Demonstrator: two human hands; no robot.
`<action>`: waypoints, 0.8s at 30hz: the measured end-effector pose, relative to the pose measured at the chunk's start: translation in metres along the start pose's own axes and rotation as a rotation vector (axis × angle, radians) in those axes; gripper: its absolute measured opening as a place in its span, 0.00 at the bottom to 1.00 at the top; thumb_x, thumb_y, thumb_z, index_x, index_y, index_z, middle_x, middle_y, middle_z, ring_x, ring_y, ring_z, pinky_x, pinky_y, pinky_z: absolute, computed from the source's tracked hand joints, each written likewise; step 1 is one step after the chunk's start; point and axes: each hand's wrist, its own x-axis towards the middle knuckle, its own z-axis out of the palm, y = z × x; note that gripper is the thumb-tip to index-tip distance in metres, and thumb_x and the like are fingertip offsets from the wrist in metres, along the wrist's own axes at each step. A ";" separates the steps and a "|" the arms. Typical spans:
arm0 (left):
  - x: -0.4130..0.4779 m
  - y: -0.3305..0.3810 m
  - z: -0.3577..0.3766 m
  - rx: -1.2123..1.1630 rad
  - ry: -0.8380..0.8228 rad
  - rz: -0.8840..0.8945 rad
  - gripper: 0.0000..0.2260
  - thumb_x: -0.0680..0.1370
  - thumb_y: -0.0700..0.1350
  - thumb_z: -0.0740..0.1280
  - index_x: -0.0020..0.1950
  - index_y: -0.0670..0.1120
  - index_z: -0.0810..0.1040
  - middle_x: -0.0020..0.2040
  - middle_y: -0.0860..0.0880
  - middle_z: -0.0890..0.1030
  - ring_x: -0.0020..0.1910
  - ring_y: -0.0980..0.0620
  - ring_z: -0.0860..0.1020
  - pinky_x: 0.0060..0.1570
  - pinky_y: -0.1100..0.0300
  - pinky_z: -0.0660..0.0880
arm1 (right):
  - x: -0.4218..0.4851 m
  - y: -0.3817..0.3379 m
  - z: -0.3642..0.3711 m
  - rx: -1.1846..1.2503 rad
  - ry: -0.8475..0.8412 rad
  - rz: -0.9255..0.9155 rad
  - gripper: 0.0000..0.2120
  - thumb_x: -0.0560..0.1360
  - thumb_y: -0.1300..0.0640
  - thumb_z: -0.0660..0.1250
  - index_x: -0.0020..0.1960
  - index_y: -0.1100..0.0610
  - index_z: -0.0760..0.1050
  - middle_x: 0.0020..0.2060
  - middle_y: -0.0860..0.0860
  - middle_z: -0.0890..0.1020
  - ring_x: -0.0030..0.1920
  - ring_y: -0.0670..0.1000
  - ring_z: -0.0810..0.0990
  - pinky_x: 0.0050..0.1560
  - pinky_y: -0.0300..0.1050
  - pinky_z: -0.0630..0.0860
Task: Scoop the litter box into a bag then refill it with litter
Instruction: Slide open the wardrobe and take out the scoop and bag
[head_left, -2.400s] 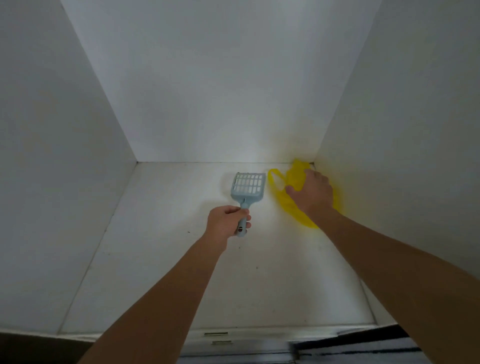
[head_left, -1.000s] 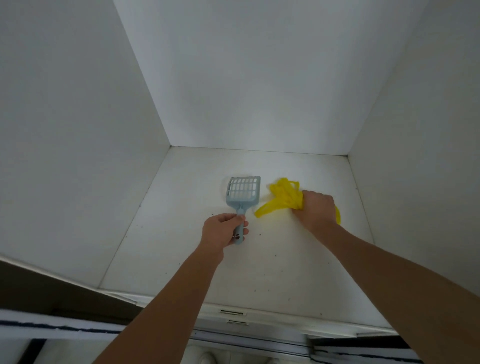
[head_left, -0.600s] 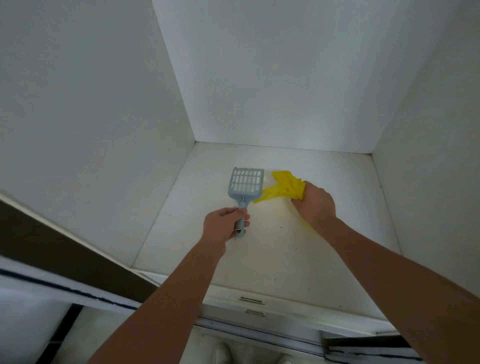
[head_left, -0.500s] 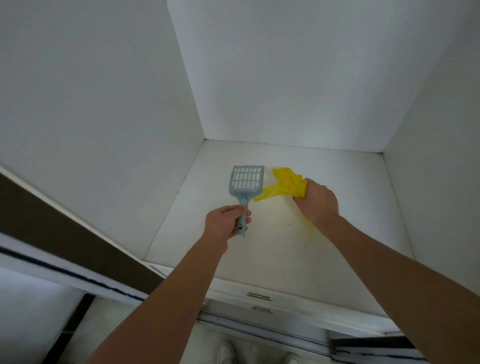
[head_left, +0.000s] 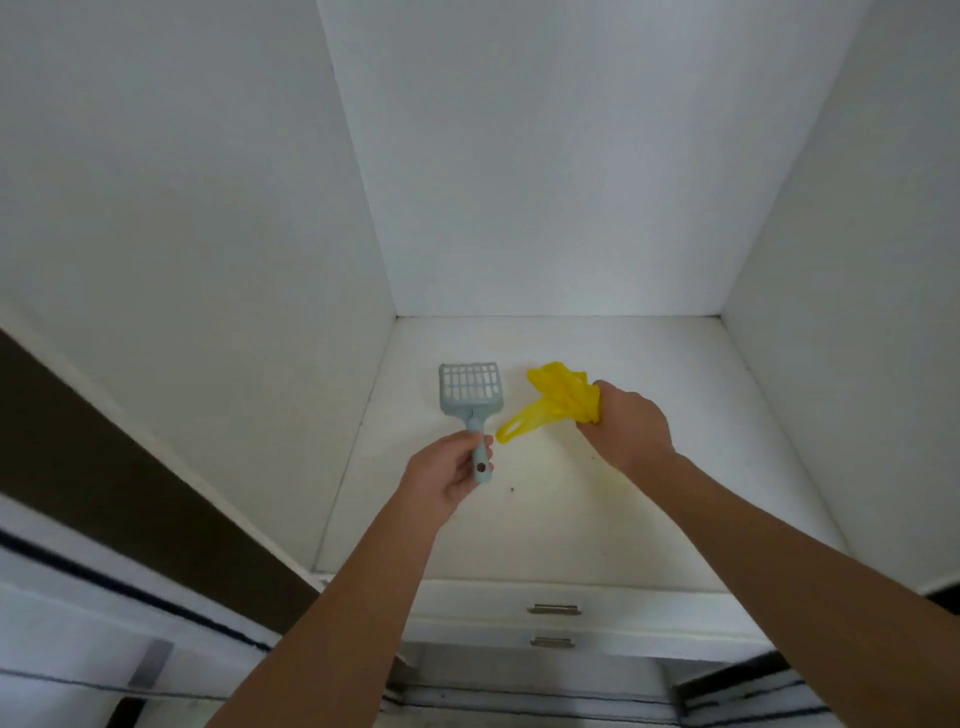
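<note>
A pale blue slotted litter scoop (head_left: 470, 392) is held above the white shelf floor (head_left: 701, 441) of a cupboard. My left hand (head_left: 447, 475) grips its handle, slotted head pointing away from me. My right hand (head_left: 626, 423) grips a crumpled yellow plastic bag (head_left: 558, 397), and one bag loop (head_left: 511, 428) hangs toward the scoop handle. No litter box is in view.
White walls close the cupboard on the left (head_left: 208, 260), back (head_left: 545, 156) and right (head_left: 857, 260). Below the shelf's front edge are two metal hinges or handles (head_left: 553, 609). A dark panel (head_left: 104, 457) runs along the lower left. Small dark specks (head_left: 511, 488) dot the shelf.
Both hands have drawn back from the cupboard's rear toward me. The bag left the back right corner bunched in my right hand. My view has shifted right and back.
</note>
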 end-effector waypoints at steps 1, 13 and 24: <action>0.003 0.001 -0.001 0.069 0.011 0.056 0.06 0.78 0.36 0.70 0.53 0.36 0.81 0.46 0.40 0.84 0.40 0.49 0.82 0.36 0.58 0.82 | -0.004 -0.002 -0.003 -0.031 0.009 0.013 0.09 0.75 0.48 0.64 0.49 0.53 0.72 0.42 0.53 0.83 0.44 0.59 0.82 0.40 0.47 0.73; 0.014 0.001 -0.008 0.654 -0.184 0.346 0.03 0.74 0.35 0.73 0.43 0.42 0.83 0.35 0.43 0.83 0.27 0.51 0.77 0.26 0.63 0.74 | -0.078 -0.029 -0.010 -0.163 0.127 0.269 0.11 0.75 0.46 0.64 0.48 0.53 0.71 0.39 0.53 0.83 0.43 0.61 0.82 0.37 0.45 0.68; 0.005 -0.055 0.035 1.016 -0.431 0.503 0.03 0.67 0.48 0.72 0.38 0.50 0.82 0.32 0.53 0.83 0.31 0.49 0.82 0.38 0.47 0.82 | -0.172 0.014 -0.027 -0.215 0.115 0.531 0.10 0.76 0.44 0.61 0.45 0.50 0.68 0.32 0.48 0.78 0.36 0.55 0.79 0.34 0.44 0.69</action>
